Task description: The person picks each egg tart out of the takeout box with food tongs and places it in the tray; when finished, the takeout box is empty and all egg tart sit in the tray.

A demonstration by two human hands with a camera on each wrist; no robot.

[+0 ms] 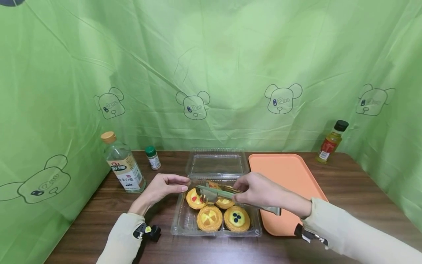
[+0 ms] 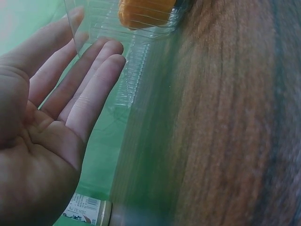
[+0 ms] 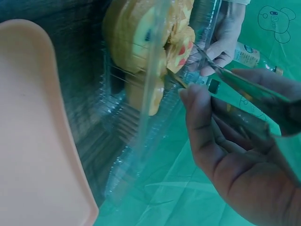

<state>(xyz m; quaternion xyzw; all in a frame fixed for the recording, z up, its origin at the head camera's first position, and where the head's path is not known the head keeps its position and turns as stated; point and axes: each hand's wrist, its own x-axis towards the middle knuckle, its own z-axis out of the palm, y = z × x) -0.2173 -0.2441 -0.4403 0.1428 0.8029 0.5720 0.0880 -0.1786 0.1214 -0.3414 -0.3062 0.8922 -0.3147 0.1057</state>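
Note:
My right hand (image 1: 258,189) holds metal food tongs (image 1: 271,209) over a clear plastic container (image 1: 182,225). The tongs' ends (image 3: 205,56) are close to a tart with red pieces (image 1: 194,201); whether they touch it I cannot tell. Behind the tongs, another tart (image 1: 225,203) is partly hidden. In front sit a tart with orange wedges (image 1: 210,219) and one with dark blue berries (image 1: 237,219). My left hand (image 1: 163,189) is at the container's left rear rim, fingers mostly straight in the left wrist view, fingertips at the plastic wall (image 2: 99,23).
The container's lid (image 1: 217,163) lies open behind it. An orange tray (image 1: 280,167) is on the right. A large bottle (image 1: 126,168) and a green-capped jar (image 1: 153,158) stand left, an oil bottle (image 1: 331,143) far right. A green curtain (image 1: 230,73) hangs behind the wooden table (image 1: 99,220).

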